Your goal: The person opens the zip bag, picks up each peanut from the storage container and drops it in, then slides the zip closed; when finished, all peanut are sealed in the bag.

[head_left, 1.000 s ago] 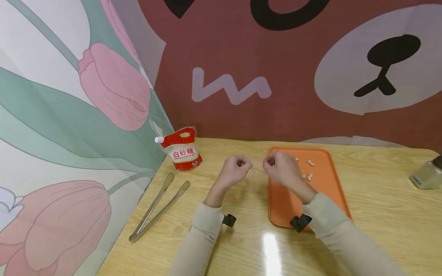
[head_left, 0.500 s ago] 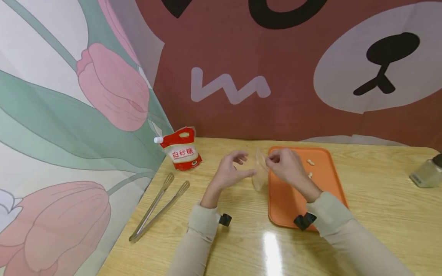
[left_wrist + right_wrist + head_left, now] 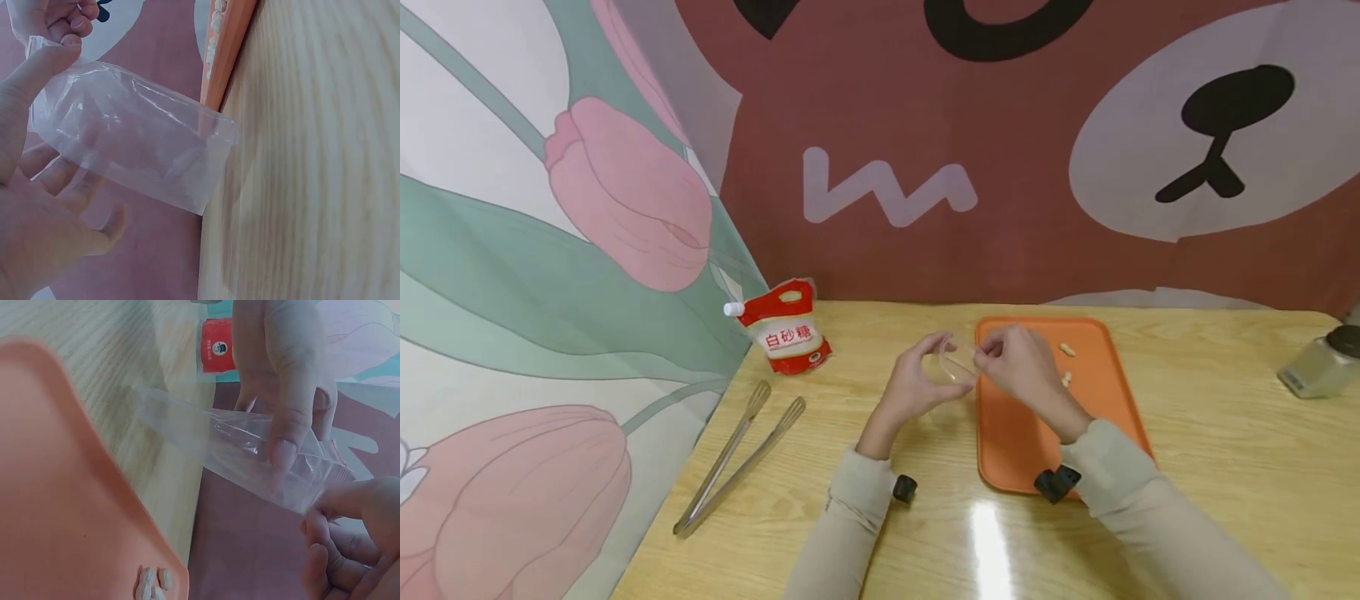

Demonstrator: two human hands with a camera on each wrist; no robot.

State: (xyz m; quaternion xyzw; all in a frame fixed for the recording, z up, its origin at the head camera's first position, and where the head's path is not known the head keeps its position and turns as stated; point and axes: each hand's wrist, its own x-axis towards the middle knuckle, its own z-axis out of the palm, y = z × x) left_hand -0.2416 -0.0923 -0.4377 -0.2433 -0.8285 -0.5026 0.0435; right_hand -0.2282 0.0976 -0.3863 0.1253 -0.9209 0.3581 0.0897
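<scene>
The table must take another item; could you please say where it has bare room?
Bare table shows between the orange tray and the jar, and between the tongs and left sleeve. It is crowded between the left hand and right hand, where the clear bag is, and around the peanuts in the tray.

Red-and-white plastic pouch (image 3: 788,335), spread silver metal tongs (image 3: 726,457) and clear black-lidded jar (image 3: 1318,365) on pale wooden tabletop (image 3: 1225,442).

Left hand (image 3: 916,383) around clear bag (image 3: 956,358), right hand (image 3: 1019,362) pinching it, peanuts (image 3: 1067,349) on tray (image 3: 1011,446)
</scene>
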